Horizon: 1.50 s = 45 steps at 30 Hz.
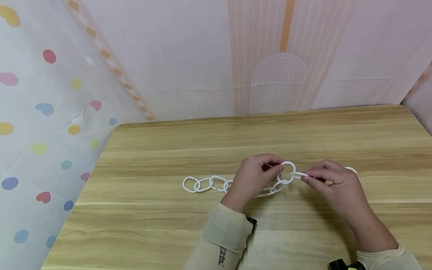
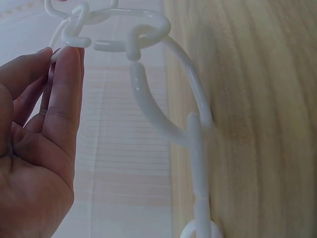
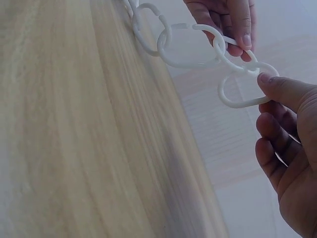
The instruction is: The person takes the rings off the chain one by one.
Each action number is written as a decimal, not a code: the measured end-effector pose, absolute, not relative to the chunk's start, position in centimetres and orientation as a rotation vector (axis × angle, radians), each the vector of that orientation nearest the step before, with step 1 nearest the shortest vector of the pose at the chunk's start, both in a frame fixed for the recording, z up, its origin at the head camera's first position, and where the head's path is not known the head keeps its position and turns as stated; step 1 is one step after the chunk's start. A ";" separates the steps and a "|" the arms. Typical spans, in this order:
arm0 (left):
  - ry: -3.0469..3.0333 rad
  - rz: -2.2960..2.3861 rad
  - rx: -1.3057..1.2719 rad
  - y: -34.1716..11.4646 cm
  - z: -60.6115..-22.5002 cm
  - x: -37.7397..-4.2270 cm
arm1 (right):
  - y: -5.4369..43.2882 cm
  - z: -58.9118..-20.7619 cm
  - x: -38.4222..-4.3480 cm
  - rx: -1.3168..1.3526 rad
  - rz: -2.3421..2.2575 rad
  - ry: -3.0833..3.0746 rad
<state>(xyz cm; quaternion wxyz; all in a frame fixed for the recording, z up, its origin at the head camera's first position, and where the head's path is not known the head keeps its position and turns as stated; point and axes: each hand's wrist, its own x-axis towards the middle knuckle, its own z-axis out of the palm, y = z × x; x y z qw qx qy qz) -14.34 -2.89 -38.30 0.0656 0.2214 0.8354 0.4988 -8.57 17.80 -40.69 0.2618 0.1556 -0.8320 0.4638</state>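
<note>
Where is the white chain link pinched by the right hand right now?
In the head view, the white chain link is right of centre, between the left hand and the right hand, raised above the wooden tabletop.

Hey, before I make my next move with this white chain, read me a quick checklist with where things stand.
1. Left grip pinching a white, rounded plastic ring: ok.
2. Right grip pinching the white, rounded plastic end link: ok.
3. Ring and end link fully hooked: cannot tell; they overlap.
4. Slit closed on the white, oval plastic link next to the ring: not ok; the right wrist view shows a gap.
5. White chain's far stretch resting on the light-brown, wood-grain table: ok.
6. White, curved piece beyond the right grip loose: cannot tell; mostly hidden.
</note>
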 end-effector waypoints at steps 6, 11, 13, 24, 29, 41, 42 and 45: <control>2.506 1.516 0.669 -2.9 -38.3 -14.3 | 17.8 -40.7 -8.5 0.430 1.219 -2.256; 2.498 1.513 0.659 -2.9 -38.2 -14.3 | 17.8 -40.8 -8.6 0.439 1.217 -2.245; 2.496 1.515 0.660 -2.9 -38.2 -14.3 | 17.8 -40.8 -8.6 0.445 1.216 -2.240; 2.479 1.533 0.653 -2.9 -38.3 -14.3 | 17.8 -41.0 -8.6 0.447 1.207 -2.236; 2.480 1.533 0.648 -2.9 -38.2 -14.3 | 17.8 -40.9 -8.6 0.451 1.167 -2.240; 2.477 1.532 0.640 -2.9 -38.2 -14.2 | 17.8 -40.9 -8.7 0.464 1.061 -2.220; 2.478 1.531 0.640 -2.9 -38.2 -14.2 | 17.8 -40.9 -8.7 0.461 1.059 -2.223; 2.478 1.529 0.636 -2.9 -38.3 -14.3 | 17.9 -40.9 -8.7 0.449 1.061 -2.231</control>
